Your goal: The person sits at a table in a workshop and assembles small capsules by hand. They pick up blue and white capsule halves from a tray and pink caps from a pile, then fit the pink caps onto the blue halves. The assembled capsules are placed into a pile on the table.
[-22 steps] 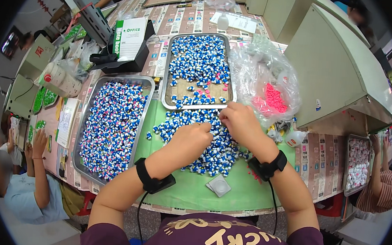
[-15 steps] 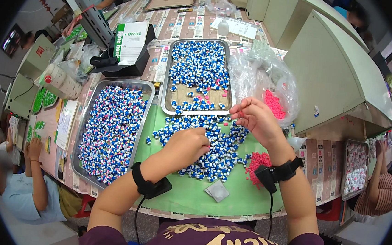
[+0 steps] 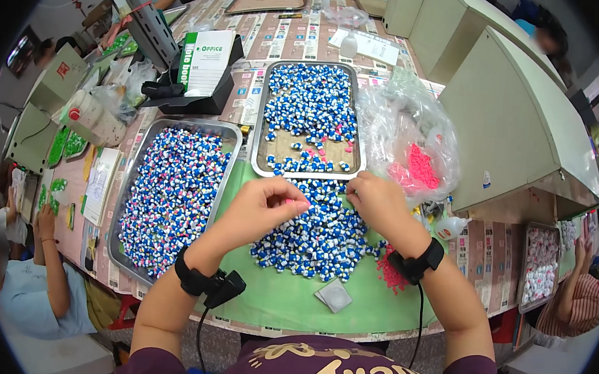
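A heap of small blue-and-white pieces lies on the green mat. Over its left side is my left hand, thumb and fingertips pinched, with a bit of pink showing between them, seemingly a small pink piece. My right hand is at the heap's upper right, just below the middle tray's near corner. Its fingers are curled together; what they hold, if anything, is hidden. Beside my right wrist is a small pile of pink pieces, partly covered by the wrist strap.
Two metal trays, the left tray and the middle tray, hold blue-and-white pieces with some pink. A clear plastic bag with pink pieces and a squeeze bottle are at right. Grey metal housings stand beyond. Co-workers sit on both sides.
My left hand has moved up and left, its fingertips now facing right. My right hand has come down from the tray's corner to the heap, its spread fingers now curled.
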Demonstrator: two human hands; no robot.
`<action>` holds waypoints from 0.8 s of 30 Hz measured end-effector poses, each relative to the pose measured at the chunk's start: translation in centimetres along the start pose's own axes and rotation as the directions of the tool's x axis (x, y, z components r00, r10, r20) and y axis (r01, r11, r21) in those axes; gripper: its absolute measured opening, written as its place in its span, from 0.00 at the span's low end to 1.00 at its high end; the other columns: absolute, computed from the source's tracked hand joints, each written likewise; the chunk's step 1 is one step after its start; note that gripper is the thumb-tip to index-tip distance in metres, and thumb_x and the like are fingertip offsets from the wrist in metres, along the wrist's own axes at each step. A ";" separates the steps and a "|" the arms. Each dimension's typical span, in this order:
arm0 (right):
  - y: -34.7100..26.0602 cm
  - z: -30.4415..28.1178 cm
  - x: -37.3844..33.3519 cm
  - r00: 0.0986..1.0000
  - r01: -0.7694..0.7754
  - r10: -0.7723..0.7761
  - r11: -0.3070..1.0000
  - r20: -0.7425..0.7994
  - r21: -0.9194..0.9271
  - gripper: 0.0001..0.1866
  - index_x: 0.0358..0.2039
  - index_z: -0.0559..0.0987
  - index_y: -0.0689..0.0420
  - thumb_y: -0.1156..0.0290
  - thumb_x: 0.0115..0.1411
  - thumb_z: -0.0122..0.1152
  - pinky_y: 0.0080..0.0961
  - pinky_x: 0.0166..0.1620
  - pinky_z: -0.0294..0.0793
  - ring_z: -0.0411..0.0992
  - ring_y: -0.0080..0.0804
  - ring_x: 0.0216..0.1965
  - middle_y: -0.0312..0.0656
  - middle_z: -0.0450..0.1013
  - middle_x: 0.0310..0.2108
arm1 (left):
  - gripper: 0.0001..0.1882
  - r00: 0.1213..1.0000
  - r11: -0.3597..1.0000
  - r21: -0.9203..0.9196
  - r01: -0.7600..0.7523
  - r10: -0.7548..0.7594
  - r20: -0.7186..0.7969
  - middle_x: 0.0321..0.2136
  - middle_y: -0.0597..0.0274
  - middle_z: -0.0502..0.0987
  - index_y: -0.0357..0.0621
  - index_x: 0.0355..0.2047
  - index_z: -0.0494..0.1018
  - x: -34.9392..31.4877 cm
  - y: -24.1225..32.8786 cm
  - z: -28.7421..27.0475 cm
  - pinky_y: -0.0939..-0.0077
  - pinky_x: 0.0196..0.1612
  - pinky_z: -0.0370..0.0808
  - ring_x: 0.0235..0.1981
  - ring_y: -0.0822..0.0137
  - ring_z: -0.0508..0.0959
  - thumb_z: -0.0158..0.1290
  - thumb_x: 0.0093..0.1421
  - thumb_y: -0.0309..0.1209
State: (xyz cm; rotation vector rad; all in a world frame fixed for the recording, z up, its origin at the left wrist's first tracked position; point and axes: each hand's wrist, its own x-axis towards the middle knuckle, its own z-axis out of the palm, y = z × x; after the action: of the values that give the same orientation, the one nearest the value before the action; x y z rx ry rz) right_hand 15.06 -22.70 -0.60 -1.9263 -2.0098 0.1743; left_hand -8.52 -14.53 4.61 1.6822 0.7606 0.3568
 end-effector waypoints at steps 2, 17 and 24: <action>0.2 0.0 0.1 1.000 -0.008 0.008 0.999 -0.011 0.044 0.04 0.25 0.78 0.57 0.71 0.52 0.57 0.41 0.32 0.73 0.75 0.46 0.29 0.44 0.74 0.26 | 0.07 1.000 1.000 -0.015 -0.018 0.018 -0.020 0.27 0.71 0.77 0.37 0.34 0.78 0.4 0.0 -0.4 0.90 0.30 0.67 0.27 0.85 0.71 0.59 0.59 0.28; -3.5 -4.7 -1.0 0.751 -0.576 -0.081 -0.565 0.656 0.590 0.17 0.32 0.74 0.57 0.55 0.67 0.45 0.12 0.12 0.52 0.58 0.13 0.15 0.33 0.66 0.20 | 0.13 0.778 0.654 0.474 -0.589 0.618 0.115 0.28 0.59 0.70 0.44 0.41 0.75 1.3 4.9 5.2 0.72 0.32 0.71 0.30 0.64 0.74 0.59 0.53 0.25; -3.9 -2.7 -0.7 0.946 -0.261 0.003 0.597 0.323 0.759 0.16 0.26 0.80 0.55 0.56 0.61 0.56 0.25 0.24 0.67 0.69 0.25 0.17 0.33 0.71 0.16 | 0.15 0.908 0.898 0.323 -0.298 0.371 -0.196 0.29 0.58 0.72 0.41 0.41 0.71 -2.0 1.5 2.9 0.72 0.33 0.71 0.28 0.62 0.73 0.59 0.53 0.25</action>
State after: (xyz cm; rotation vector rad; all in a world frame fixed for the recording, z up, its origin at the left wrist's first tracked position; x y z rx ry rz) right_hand 12.24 -24.10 3.05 -1.4680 -1.4851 1.2464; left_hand -7.76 -18.14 5.61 2.0772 0.7290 0.7474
